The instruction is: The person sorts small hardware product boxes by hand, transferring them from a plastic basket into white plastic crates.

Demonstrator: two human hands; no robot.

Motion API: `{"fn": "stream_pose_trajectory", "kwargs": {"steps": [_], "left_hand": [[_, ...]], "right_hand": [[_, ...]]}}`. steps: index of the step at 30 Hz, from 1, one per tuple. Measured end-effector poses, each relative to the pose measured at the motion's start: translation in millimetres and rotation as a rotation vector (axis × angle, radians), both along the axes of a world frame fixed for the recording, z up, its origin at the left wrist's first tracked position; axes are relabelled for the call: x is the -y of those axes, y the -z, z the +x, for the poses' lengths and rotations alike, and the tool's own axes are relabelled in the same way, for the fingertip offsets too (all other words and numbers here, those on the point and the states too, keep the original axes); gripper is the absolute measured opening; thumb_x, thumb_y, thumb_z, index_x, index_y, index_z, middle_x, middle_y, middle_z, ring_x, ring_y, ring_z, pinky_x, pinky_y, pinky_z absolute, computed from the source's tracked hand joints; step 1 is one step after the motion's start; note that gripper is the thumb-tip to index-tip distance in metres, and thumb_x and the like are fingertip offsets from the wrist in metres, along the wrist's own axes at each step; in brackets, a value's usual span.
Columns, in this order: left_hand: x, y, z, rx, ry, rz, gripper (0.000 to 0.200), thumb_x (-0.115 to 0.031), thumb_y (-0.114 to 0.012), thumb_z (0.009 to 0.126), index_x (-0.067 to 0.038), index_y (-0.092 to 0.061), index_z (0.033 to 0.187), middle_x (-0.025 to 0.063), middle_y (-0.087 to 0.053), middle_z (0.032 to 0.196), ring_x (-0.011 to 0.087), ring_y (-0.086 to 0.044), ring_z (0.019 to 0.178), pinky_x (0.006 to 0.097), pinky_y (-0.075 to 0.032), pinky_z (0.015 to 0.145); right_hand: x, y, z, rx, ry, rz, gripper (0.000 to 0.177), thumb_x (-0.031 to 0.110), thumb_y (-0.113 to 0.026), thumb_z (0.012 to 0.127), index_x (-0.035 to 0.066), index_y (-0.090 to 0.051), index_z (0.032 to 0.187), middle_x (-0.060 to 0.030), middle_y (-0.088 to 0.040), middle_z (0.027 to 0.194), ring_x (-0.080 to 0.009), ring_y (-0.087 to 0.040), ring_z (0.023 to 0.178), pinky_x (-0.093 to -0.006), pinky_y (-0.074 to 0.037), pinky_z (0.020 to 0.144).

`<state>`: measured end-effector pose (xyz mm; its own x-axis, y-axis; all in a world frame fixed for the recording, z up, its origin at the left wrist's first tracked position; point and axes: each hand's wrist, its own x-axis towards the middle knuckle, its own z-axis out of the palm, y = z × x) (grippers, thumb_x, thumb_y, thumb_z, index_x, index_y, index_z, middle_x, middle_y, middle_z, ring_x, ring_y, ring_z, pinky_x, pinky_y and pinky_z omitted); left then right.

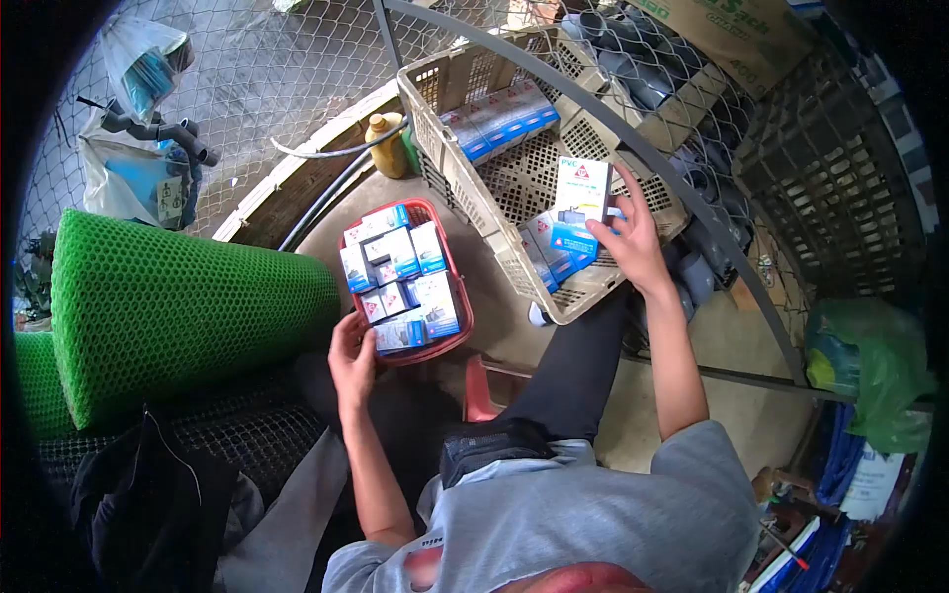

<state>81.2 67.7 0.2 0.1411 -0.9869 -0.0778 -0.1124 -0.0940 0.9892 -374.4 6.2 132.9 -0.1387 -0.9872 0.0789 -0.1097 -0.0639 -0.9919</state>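
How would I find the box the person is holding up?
Find the big beige crate. Over its right side, the right hand holds one box. It alone is lifted upright, showing a white face with red logo; the other boxes lie packed inside.

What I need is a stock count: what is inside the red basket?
Small white-and-blue boxes, packed side by side; the left hand grips the red basket at its near rim. Anything beneath that top layer is covered.
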Motion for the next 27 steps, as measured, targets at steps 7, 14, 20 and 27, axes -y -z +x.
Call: {"fn": "stream_pose_trajectory", "kwargs": {"steps": [7,14,20,27], "left_hand": [[16,42,92,0.269,-0.130,0.045,0.039,-0.012,-0.066,0.102,0.002,-0.058,0.137,0.0138,-0.067,0.129,0.0200,-0.068,0.113,0.0315,-0.057,0.091],[11,35,81,0.129,-0.184,0.031,0.033,-0.008,-0.063,0.103,0.001,-0.061,0.135,0.0136,-0.068,0.127,0.0189,-0.069,0.110,0.0307,-0.057,0.090],[16,34,80,0.190,-0.178,0.048,0.036,-0.013,-0.069,0.100,0.001,-0.063,0.133,0.0127,-0.070,0.124,0.0161,-0.068,0.107,0.0281,-0.055,0.089],[16,39,82,0.206,-0.160,0.049,0.035,-0.013,-0.065,0.103,-0.001,-0.062,0.136,0.0104,-0.069,0.124,0.0184,-0.069,0.109,0.0309,-0.056,0.088]], "right_hand": [[59,35,-55,-0.949,-0.022,-0.016,0.095,0.003,-0.076,0.080,0.016,-0.032,0.163,-0.0234,-0.057,0.142,-0.0332,-0.060,0.130,-0.0402,-0.047,0.108],[89,114,-98,-0.586,-0.238,0.227,0.094,0.004,-0.077,0.077,0.011,-0.035,0.160,-0.0229,-0.054,0.148,-0.0344,-0.054,0.137,-0.0389,-0.042,0.115],[69,109,-81,-0.822,-0.374,0.355,0.096,0.000,-0.076,0.076,0.011,-0.032,0.161,-0.0229,-0.055,0.147,-0.0330,-0.054,0.136,-0.0382,-0.043,0.114],[58,61,-66,-0.707,-0.317,0.457,0.086,0.003,-0.070,0.084,0.012,-0.033,0.160,-0.0253,-0.060,0.142,-0.0358,-0.060,0.131,-0.0398,-0.048,0.109]]}}
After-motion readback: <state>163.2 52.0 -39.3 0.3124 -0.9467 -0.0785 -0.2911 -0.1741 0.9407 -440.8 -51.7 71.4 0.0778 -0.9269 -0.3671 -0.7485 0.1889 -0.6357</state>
